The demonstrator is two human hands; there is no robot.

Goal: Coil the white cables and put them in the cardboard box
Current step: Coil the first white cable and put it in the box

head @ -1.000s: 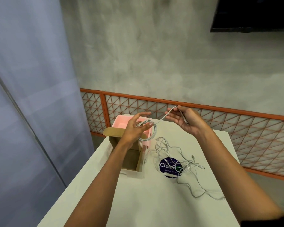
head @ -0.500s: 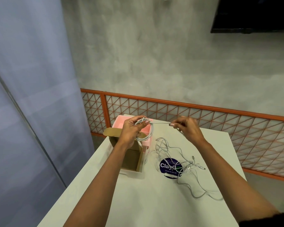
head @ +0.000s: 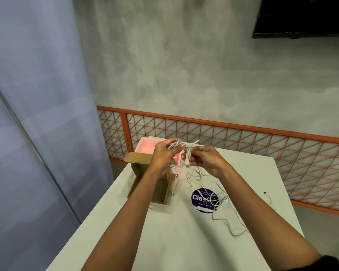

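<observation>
The left hand (head: 162, 155) is curling its fingers around a coiled white cable (head: 181, 157), thumb pressing the top of the loops against the fingertips. The cable is thin, smooth and round in section, lying in several loose oval rings that are hanging below the thumb, with a short plug end dangling under the palm. The right hand (head: 204, 159) is sitting just beside the coil, its fingers bent inward and pinching the cable's free end, whose pale tip is poking up and away above the knuckles.

Directly under and behind the left fingers, the cardboard box (head: 145, 178) is standing open, plain brown and matte, one flap folding outward to the left. A pale pink lining (head: 148, 146) is showing beyond the left knuckles; I cannot tell whether it belongs to the box.

Below the right fingers, more loose white cables (head: 221, 204) are sprawling in a thin tangle on the smooth white table (head: 164, 241), crossing a round dark sticker (head: 201, 198) with white lettering. They are lying outside the box, well apart from the held coil.
</observation>
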